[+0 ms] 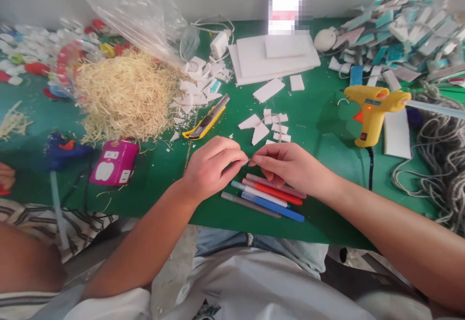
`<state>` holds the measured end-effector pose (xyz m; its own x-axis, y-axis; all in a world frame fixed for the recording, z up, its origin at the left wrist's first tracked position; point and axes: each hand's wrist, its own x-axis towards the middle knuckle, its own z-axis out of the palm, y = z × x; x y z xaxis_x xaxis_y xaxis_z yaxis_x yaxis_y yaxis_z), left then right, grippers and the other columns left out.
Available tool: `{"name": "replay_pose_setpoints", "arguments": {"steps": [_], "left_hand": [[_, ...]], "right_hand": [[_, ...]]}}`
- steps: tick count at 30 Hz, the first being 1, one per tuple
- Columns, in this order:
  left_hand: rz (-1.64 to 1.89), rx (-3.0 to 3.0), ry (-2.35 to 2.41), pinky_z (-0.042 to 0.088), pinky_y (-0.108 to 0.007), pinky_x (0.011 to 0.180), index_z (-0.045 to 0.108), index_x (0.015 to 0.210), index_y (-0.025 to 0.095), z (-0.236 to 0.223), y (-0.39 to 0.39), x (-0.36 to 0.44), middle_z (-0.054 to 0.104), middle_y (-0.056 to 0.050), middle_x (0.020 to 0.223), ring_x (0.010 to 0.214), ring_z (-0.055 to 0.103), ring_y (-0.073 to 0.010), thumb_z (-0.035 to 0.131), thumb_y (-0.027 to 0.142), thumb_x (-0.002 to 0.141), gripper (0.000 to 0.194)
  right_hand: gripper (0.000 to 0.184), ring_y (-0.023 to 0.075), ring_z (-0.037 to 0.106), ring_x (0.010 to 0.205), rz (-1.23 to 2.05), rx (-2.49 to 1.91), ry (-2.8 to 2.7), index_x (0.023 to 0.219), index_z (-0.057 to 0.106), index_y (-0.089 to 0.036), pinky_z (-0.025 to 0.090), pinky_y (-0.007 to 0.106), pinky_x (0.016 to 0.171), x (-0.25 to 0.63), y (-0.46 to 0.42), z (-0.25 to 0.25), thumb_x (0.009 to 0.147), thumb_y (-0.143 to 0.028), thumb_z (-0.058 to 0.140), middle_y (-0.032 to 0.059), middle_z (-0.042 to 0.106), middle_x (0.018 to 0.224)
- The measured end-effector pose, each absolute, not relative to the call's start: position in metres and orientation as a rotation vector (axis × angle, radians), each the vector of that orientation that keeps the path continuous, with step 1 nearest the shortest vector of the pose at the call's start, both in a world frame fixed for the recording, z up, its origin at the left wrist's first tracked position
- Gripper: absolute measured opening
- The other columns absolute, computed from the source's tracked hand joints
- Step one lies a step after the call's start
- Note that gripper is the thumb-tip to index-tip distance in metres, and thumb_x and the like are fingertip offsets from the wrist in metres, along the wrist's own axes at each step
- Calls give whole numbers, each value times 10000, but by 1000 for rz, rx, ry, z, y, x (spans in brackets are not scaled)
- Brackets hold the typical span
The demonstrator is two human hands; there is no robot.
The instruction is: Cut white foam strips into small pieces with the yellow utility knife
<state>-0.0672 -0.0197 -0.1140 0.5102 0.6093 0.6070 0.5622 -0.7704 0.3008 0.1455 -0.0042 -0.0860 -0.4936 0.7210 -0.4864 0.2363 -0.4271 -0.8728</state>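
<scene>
My left hand (217, 167) and my right hand (286, 162) meet over the green table, fingertips almost touching. Both pinch a tiny thin strand (250, 160), and its kind is too small to make out. Just under my right hand lie several felt-tip pens, among them a red pen (276, 191), a blue pen (273, 206) and a grey pen (250, 205). Cut white foam pieces (260, 133) and a bit of grey cord (279, 127) sit beyond my fingers. A yellow utility knife (207, 121) rests past my left hand with its blade out.
Wood shavings (125, 95) are heaped at left beside a pink power strip (114, 162). A yellow glue gun (374, 112) stands at right near grey yarn (436, 150). White foam sheets (250, 61) lie at the back. Another person's hand (6, 177) shows at far left.
</scene>
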Motion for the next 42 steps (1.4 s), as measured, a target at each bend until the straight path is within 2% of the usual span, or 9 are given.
{"name": "replay_pose_setpoints", "arguments": {"steps": [3,7,10,16,22,26,32,38,42], "left_hand": [[1122,2579,1142,577,-257,816,650,945,212,-112,-16,-71,708,-18,931,862,692,-134,655,111,946,101],[1072,2492,1653,571,-408,962,673,1080,230,-113,0,-95,732,-77,1103,1053,696,-240,629,178,961,138],[879,2606,1873,559,-452,913,672,1155,244,-120,12,-115,733,-86,1133,1013,683,-287,686,237,910,245],[658,2578,2015,511,-381,722,699,1069,228,-134,20,-117,655,-61,824,772,616,-262,683,209,832,238],[825,2563,2073,501,-333,643,713,1180,236,-128,8,-108,639,-72,965,757,633,-218,649,148,816,380],[1032,2528,1861,589,-319,742,674,1231,245,-106,-22,-101,629,-67,1023,862,673,-203,644,121,850,401],[1012,2447,1587,580,-236,644,648,1180,256,-86,-60,-93,633,-32,1036,801,653,-136,624,86,867,357],[932,2483,1486,565,-217,648,636,1185,256,-85,-60,-98,617,-22,1033,806,638,-122,609,47,851,394],[891,2515,1447,560,-213,656,627,1207,243,-86,-55,-98,607,-22,1030,777,625,-110,606,37,850,413]], "right_hand": [[194,43,422,387,1977,-1302,-1437,721,626,-193,334,178,410,146,-6,-89,833,-346,664,-99,496,472],[228,47,420,390,1894,-1261,-1407,749,615,-196,346,187,417,148,-10,-89,833,-401,668,-99,500,480],[258,58,425,413,1846,-1191,-1394,783,622,-195,366,194,424,150,-14,-87,858,-437,675,-89,503,489],[330,52,449,433,1694,-1116,-1311,806,621,-194,397,196,421,150,-21,-85,885,-504,702,-68,550,571],[393,69,481,444,1493,-1114,-1183,794,641,-208,392,202,400,152,-19,-89,836,-581,753,-59,561,554],[377,59,475,431,1414,-1163,-1166,782,636,-205,392,200,409,154,-15,-91,825,-556,767,-64,565,545],[362,61,475,436,1348,-1237,-1254,785,618,-212,394,204,420,155,-13,-98,854,-552,724,-71,546,539],[146,86,511,479,1093,-1296,-1508,831,631,-223,420,224,469,159,-14,-102,919,-339,623,-55,573,562],[99,95,538,519,845,-1283,-1721,854,644,-227,443,236,519,162,-15,-101,923,-269,588,-32,645,633]]}}
